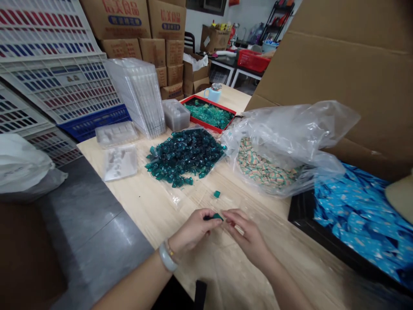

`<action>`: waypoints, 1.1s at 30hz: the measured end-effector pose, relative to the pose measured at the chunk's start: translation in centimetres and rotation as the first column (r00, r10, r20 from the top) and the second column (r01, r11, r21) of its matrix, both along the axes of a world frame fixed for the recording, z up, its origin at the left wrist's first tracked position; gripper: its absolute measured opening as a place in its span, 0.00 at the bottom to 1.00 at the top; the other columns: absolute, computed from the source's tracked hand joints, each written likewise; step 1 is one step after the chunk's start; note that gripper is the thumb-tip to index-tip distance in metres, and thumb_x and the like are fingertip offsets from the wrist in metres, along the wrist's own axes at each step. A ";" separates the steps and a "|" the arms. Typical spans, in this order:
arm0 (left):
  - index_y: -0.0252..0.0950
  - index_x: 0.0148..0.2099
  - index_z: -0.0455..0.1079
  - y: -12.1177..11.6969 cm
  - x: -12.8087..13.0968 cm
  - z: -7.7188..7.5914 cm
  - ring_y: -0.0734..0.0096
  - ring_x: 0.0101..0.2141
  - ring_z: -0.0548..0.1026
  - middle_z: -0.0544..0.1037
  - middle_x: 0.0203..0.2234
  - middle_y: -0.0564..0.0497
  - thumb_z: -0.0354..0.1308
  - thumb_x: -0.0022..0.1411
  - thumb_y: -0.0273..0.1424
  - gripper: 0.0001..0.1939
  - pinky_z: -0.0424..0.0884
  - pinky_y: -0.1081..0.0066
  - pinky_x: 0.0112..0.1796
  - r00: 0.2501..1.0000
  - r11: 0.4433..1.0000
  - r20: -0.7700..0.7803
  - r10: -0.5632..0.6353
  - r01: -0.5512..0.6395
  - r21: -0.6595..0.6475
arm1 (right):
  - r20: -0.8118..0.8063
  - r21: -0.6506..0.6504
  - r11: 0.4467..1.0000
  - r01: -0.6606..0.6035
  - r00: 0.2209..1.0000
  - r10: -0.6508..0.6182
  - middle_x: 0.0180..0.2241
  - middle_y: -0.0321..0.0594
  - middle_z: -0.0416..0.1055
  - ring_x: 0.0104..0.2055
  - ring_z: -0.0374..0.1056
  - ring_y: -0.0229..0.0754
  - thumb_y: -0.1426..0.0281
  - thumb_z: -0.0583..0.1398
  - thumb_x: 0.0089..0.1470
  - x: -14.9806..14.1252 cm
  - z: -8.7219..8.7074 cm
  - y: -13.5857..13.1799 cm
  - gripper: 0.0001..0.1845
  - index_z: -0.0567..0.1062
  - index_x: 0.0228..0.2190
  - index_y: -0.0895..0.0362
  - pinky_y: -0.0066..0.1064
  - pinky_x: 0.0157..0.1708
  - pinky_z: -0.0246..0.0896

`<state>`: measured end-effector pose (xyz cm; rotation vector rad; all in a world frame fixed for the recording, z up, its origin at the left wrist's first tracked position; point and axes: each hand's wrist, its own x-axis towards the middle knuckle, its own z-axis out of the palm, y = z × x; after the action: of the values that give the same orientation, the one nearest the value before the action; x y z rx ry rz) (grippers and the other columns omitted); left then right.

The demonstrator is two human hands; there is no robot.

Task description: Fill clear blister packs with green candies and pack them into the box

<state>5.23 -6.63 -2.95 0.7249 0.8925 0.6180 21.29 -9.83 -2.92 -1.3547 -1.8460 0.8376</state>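
My left hand, with a pale bangle at its wrist, pinches a small green-teal piece between thumb and forefinger. Close to its right side is my right hand, thumb and fingertips brought together; whatever they grip, if anything, is too small to make out. A single teal piece lies on the table just beyond both hands. Farther back, a large heap of glossy dark teal pieces is spread over clear plastic sheeting.
A clear bag of small beige-and-green pieces sits right of the heap. Blue packets fill a black tray at right. Behind are a red-rimmed tray, a mug and stacked clear trays.
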 end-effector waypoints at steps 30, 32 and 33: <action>0.34 0.33 0.70 2.6 1.5 -1.9 0.73 0.30 0.69 0.72 0.29 0.50 0.51 0.51 0.28 0.08 0.64 0.73 0.33 0.870 0.828 -0.360 0.337 -0.092 0.553 | -0.243 -0.189 0.930 0.317 0.902 -0.357 0.29 0.42 0.70 0.30 0.66 0.39 0.64 0.56 0.46 -1.6 -2.9 4.3 0.13 0.74 0.32 0.58 0.33 0.33 0.62; 0.34 0.32 0.69 2.4 2.0 -2.1 0.74 0.29 0.68 0.72 0.28 0.50 0.52 0.51 0.29 0.07 0.64 0.73 0.32 0.868 0.825 -0.365 0.337 -0.086 0.559 | -0.278 -0.250 0.897 0.365 0.861 -0.427 0.29 0.41 0.70 0.29 0.66 0.39 0.63 0.57 0.45 -1.9 -3.2 3.9 0.14 0.74 0.32 0.58 0.34 0.32 0.63; 0.34 0.31 0.69 2.3 2.0 -2.2 0.74 0.29 0.68 0.72 0.28 0.50 0.52 0.51 0.29 0.06 0.64 0.74 0.32 0.873 0.830 -0.360 0.327 -0.083 0.552 | -0.292 -0.275 0.886 0.374 0.845 -0.448 0.29 0.41 0.70 0.29 0.66 0.39 0.62 0.57 0.46 -2.0 -3.4 3.7 0.14 0.74 0.32 0.58 0.34 0.32 0.63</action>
<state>7.27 -4.36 -5.20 1.3107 1.2578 0.9368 19.26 -6.12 -6.29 -1.5441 -1.1569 0.9809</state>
